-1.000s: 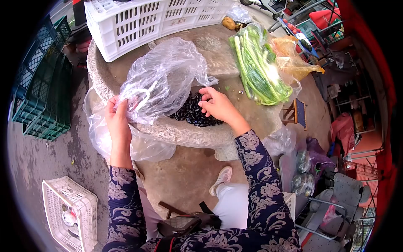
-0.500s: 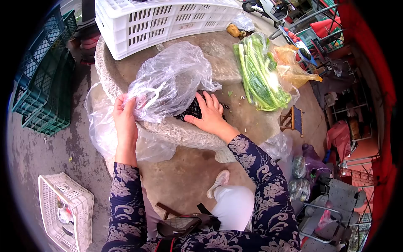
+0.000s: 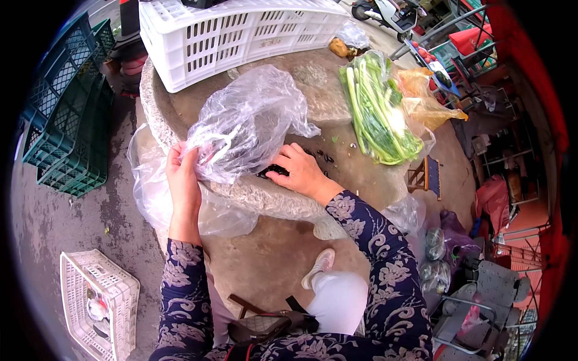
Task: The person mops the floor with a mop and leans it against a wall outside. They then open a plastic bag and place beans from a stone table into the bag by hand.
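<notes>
My left hand (image 3: pixel 183 180) pinches the edge of a clear plastic bag (image 3: pixel 253 105) at the near-left rim of a stone table (image 3: pixel 265 197). The bag lies puffed up, its opening facing the right. Beside that opening, my right hand (image 3: pixel 299 174) curls palm down over small black shiny pieces (image 3: pixel 274 171), its fingers drawn together around them. Their exact kind is too small to make out. A few loose ones (image 3: pixel 326 157) lie just past the fingers. My right hand hides most of the pile.
A white plastic crate (image 3: pixel 241 42) stands on the table's far side. Bagged green leafy stalks (image 3: pixel 379 114) and an orange plastic bag (image 3: pixel 424 102) lie to the right. Another clear bag (image 3: pixel 223 213) hangs below the rim. Green crates (image 3: pixel 72 144) and a white basket (image 3: pixel 123 289) stand left.
My right hand has drawn its spread fingers together and curled them over the black pieces, covering more of the pile. My left hand keeps its hold on the bag. The view has shifted slightly.
</notes>
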{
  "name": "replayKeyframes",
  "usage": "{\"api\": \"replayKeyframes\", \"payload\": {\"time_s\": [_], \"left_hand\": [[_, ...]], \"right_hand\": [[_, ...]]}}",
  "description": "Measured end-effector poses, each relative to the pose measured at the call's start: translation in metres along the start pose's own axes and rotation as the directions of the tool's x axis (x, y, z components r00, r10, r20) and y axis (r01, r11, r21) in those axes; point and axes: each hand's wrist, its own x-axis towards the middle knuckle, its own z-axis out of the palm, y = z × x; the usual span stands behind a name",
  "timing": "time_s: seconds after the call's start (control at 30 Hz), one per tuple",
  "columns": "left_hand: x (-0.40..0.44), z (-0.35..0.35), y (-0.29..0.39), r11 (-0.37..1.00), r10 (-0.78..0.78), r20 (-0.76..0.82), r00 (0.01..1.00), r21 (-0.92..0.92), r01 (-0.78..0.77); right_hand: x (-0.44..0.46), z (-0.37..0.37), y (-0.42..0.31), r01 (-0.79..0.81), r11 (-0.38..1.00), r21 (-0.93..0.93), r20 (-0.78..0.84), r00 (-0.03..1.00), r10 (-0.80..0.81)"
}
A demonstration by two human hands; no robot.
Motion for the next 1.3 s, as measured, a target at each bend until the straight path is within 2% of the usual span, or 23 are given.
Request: {"api": "replayKeyframes", "payload": {"time_s": [0.1,0.2,0.3,0.33,0.37,0.43,0.5,0.53,0.63,0.73,0.83,0.93,1.03,1.13,1.23,1.27,1.3], "left_hand": [[-0.001,0.003,0.003,1.0,0.0,-0.005,1.0,0.001,0.0],[-0.003,0.009,0.007,1.0,-0.004,-0.026,1.0,-0.025,0.004],[-0.003,0.007,0.007,1.0,-0.013,-0.029,1.0,-0.029,0.012],[-0.004,0.009,0.008,0.999,-0.016,-0.037,0.999,-0.037,0.015],[-0.005,0.009,0.01,0.998,-0.025,-0.029,0.999,-0.053,0.023],[-0.007,0.011,0.013,0.995,-0.042,-0.01,0.999,-0.09,0.041],[-0.006,0.01,0.011,0.993,-0.054,-0.006,0.999,-0.11,0.053],[-0.005,0.009,0.011,0.991,-0.056,-0.004,0.998,-0.12,0.055],[-0.003,0.006,0.01,0.99,-0.058,-0.013,0.998,-0.128,0.056],[-0.004,0.006,0.016,0.979,-0.109,0.007,0.994,-0.171,0.109],[-0.007,0.009,0.027,0.977,-0.146,-0.011,0.989,-0.158,0.142],[-0.002,-0.003,0.029,0.99,-0.113,-0.039,0.993,-0.089,0.109],[0.003,-0.011,0.037,0.998,-0.016,-0.177,0.984,-0.067,0.004],[0.007,-0.027,0.035,0.999,-0.013,-0.14,0.99,-0.043,0.007],[0.004,-0.022,0.043,0.997,-0.018,-0.164,0.986,-0.076,0.005],[0.004,-0.023,0.046,0.996,-0.025,-0.174,0.984,-0.092,0.009],[0.004,-0.022,0.048,0.992,-0.019,-0.183,0.983,-0.129,-0.005]], "right_hand": [[0.001,0.002,-0.003,0.026,0.988,-0.154,-0.069,0.997,-0.037],[-0.002,0.008,-0.003,-0.084,0.98,-0.182,-0.071,0.995,0.072],[-0.002,0.004,0.005,-0.231,0.967,0.105,-0.199,0.948,0.248],[0.001,-0.007,0.0,-0.318,0.897,0.306,-0.189,0.904,0.385],[0.002,-0.012,0.003,-0.346,0.849,0.398,-0.242,0.854,0.461],[0.003,-0.023,0.025,-0.383,0.661,0.646,-0.194,0.755,0.627],[0.025,-0.069,-0.002,-0.53,0.216,0.82,0.16,0.574,0.803],[0.036,-0.077,-0.005,-0.548,0.203,0.811,0.199,0.585,0.786],[0.076,-0.07,-0.015,-0.75,0.308,0.585,0.363,0.582,0.728],[0.116,-0.034,-0.028,-0.809,0.354,0.47,0.442,0.563,0.698],[0.154,0.002,-0.018,-0.784,0.364,0.504,0.392,0.582,0.712],[0.185,0.042,0.001,-0.717,0.577,0.39,0.156,0.67,0.726],[0.209,0.086,0.032,-0.714,0.646,0.268,0.105,0.689,0.717],[0.218,0.088,0.022,-0.756,0.284,0.59,0.249,0.505,0.826],[0.218,0.073,-0.006,-0.764,0.379,0.523,0.268,0.569,0.778],[0.22,0.066,-0.006,-0.769,0.422,0.48,0.361,0.612,0.704],[0.223,0.058,-0.007,-0.785,0.435,0.44,0.429,0.61,0.666]]}}
